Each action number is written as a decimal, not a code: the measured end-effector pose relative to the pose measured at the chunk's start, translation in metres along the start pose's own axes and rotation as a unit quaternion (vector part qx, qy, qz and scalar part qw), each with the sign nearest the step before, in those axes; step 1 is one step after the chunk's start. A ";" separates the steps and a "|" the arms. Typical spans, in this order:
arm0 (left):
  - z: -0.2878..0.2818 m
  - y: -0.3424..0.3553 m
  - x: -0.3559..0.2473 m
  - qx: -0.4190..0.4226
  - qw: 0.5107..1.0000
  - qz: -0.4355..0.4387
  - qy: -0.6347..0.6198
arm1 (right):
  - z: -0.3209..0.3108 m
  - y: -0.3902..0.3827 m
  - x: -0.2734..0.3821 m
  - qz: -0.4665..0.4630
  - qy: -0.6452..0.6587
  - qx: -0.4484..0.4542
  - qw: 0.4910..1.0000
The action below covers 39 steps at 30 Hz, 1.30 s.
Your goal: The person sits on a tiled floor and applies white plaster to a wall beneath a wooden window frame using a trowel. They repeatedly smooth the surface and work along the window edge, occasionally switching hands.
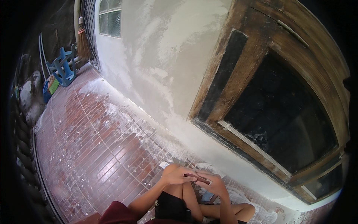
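Note:
Both hands are close together above my bent knees. Between them is a small, bent reddish-brown sheet (197, 178) that looks like sandpaper. My left hand (177, 175) has its fingers closed on the near-left end of the sheet. On the other end, my right hand (215, 183) grips with thumb and fingers, the fingertips reaching toward the left hand. Part of the sheet is hidden by the fingers. Below the right hand, between my legs, a pale blue-grey flat thing (207, 196) shows in part; its kind is unclear.
A wall (149, 74) with patchy filler rises ahead, with a worn wooden-framed dark window (283, 104) on the right. White dust and flecks cover the red tiled floor (100, 149). Far left stand a blue plastic stool (64, 69), brooms including a straw broom (82, 43), and a glass-block window (110, 18).

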<state>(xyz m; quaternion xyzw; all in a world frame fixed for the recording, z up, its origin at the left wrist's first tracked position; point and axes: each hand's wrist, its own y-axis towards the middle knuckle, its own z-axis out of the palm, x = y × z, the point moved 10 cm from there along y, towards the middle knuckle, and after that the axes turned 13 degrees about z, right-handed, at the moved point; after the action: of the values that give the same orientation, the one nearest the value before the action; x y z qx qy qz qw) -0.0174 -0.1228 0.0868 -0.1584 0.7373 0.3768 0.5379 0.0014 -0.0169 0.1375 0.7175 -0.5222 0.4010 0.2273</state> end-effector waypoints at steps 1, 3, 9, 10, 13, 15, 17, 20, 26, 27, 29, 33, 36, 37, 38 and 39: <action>-0.004 -0.008 -0.005 -0.040 0.999 0.002 0.005 | 0.008 0.005 0.008 -0.010 -0.013 0.028 0.999; -0.006 -0.031 -0.007 -0.117 0.992 -0.014 -0.034 | 0.023 0.014 0.027 -0.054 -0.041 0.074 0.995; -0.069 -0.182 0.025 -0.570 0.813 -0.042 0.105 | 0.024 0.053 0.047 0.002 -0.078 0.119 0.990; -0.073 -0.216 0.036 -0.574 0.785 -0.120 0.201 | 0.009 0.062 0.063 -0.052 -0.085 0.063 0.993; -0.056 -0.297 0.055 -0.510 0.701 -0.263 0.423 | -0.023 0.086 0.100 -0.196 -0.211 -0.076 0.955; -0.024 -0.320 0.079 -0.374 0.745 -0.306 0.460 | -0.030 0.108 0.108 -0.233 -0.396 -0.121 0.880; 0.008 -0.329 0.089 -0.223 0.751 -0.305 0.542 | -0.029 0.127 0.112 -0.267 -0.513 -0.149 0.802; 0.014 -0.344 0.102 -0.231 0.768 -0.314 0.508 | -0.028 0.158 0.118 -0.290 -0.603 -0.124 0.732; 0.010 -0.340 0.102 -0.235 0.768 -0.326 0.498 | -0.045 0.207 0.181 -0.402 -0.671 -0.173 0.598; 0.010 -0.340 0.100 -0.237 0.768 -0.323 0.500 | -0.049 0.221 0.187 -0.400 -0.703 -0.169 0.564; 0.010 -0.340 0.099 -0.238 0.767 -0.318 0.503 | -0.060 0.243 0.191 -0.364 -0.745 -0.130 0.544; 0.008 -0.342 0.102 -0.235 0.770 -0.318 0.501 | -0.072 0.261 0.202 -0.340 -0.766 -0.035 0.544; 0.008 -0.342 0.104 -0.235 0.774 -0.314 0.497 | -0.113 0.271 0.263 -0.329 -0.738 -0.124 0.575; 0.008 -0.345 0.108 -0.239 0.778 -0.325 0.482 | -0.129 0.262 0.291 -0.369 -0.737 -0.196 0.532; 0.009 -0.347 0.109 -0.249 0.781 -0.333 0.466 | -0.145 0.253 0.318 -0.386 -0.737 -0.260 0.490; 0.009 -0.347 0.108 -0.253 0.779 -0.326 0.472 | -0.168 0.246 0.345 -0.364 -0.721 -0.342 0.480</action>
<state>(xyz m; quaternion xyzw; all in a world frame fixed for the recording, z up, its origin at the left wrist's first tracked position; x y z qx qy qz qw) 0.1703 -0.3290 -0.1470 -0.6780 0.6808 0.2302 0.1542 -0.2390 -0.1743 0.4920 0.7459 -0.2909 -0.5862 0.1237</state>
